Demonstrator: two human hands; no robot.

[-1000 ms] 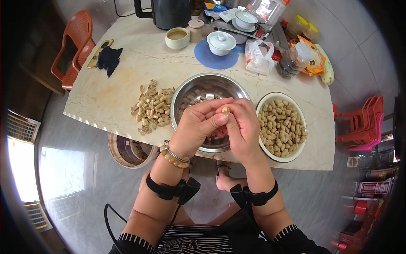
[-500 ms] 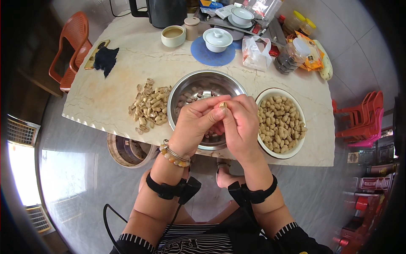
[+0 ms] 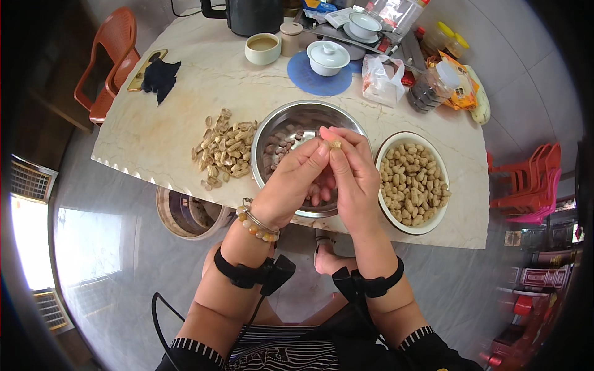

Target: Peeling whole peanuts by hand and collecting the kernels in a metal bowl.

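In the head view, the person's left hand [image 3: 291, 176] and right hand [image 3: 356, 185] meet above a steel bowl [image 3: 339, 115], thumbs and fingertips closed together on one pale peanut [image 3: 336, 144]; whether its shell is cracked cannot be told. The work looks partway along: reddish kernels [image 3: 281, 145] lie loose in the bowl and a heap of empty shells [image 3: 227, 148] sits just to its left, while many whole peanuts [image 3: 416, 184] remain in the white basin [image 3: 421, 229] at the right. All this rests on a marble-patterned table [image 3: 173, 117] — farther back stand a black kettle [image 3: 250, 15], a cup of brownish liquid [image 3: 262, 52] and a lidded white bowl [image 3: 328, 59] on a blue mat [image 3: 301, 80]. A bucket [image 3: 176, 213] is on the grey floor [image 3: 130, 272] below the near edge — a reddish chair [image 3: 114, 46] stands at left, stacked chairs [image 3: 532, 176] at right.
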